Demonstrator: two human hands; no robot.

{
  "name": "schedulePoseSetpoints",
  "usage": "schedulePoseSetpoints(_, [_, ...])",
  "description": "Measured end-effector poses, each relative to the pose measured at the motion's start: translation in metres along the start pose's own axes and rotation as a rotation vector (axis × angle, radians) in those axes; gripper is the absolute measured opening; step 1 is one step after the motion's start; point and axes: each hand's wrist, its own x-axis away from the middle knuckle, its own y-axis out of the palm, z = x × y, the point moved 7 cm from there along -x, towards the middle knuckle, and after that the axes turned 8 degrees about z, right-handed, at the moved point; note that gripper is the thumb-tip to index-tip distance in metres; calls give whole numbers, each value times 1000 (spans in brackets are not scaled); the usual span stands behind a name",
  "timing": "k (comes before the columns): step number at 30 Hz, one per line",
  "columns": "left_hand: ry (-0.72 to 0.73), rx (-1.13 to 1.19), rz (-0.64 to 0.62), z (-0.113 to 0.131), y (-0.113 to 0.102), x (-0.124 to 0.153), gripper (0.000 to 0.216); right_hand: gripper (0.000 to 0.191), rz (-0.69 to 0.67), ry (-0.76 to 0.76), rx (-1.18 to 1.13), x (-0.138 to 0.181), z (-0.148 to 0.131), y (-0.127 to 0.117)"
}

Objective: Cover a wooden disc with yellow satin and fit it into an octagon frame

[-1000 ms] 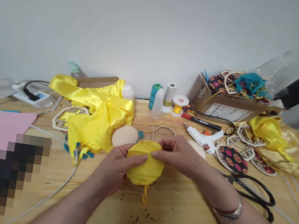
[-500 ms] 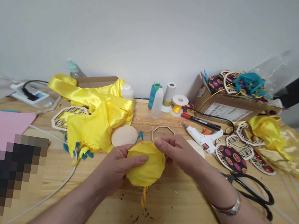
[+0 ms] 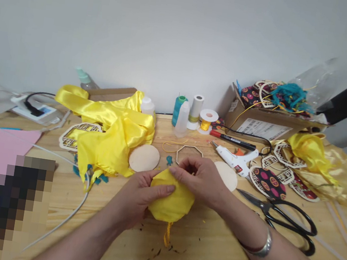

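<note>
A round yellow fabric-covered disc is held above the table between both hands, with an orange cord loop hanging from its lower edge. My left hand grips its left side, thumb lying across the front and fingers behind. My right hand pinches the disc's top edge between thumb and fingers. Just beyond the hands lie a thin octagonal wooden frame, a plain wooden disc to the left and another pale disc partly behind my right hand.
Crumpled yellow satin lies at left. A white glue gun, a red-capped marker and black-handled scissors are on the right. Thread spools and a squeeze bottle stand by the wall, near a full cardboard box.
My right hand has shifted left along the disc's edge to its top. The disc has moved slightly right and down, and the scissors' blades now show.
</note>
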Motion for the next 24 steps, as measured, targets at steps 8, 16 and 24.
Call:
schedulePoseSetpoints(8, [105,72,72,16,-7,-3,28,44,23,108,-173,-10,11,-11])
schedulePoseSetpoints(16, [150,118,92,18,-10,-6,32,38,-43,-8,50,0,4,1])
schedulePoseSetpoints(24, [247,128,184,29,-19,-6,29,35,20,29,-24,-2,6,-5])
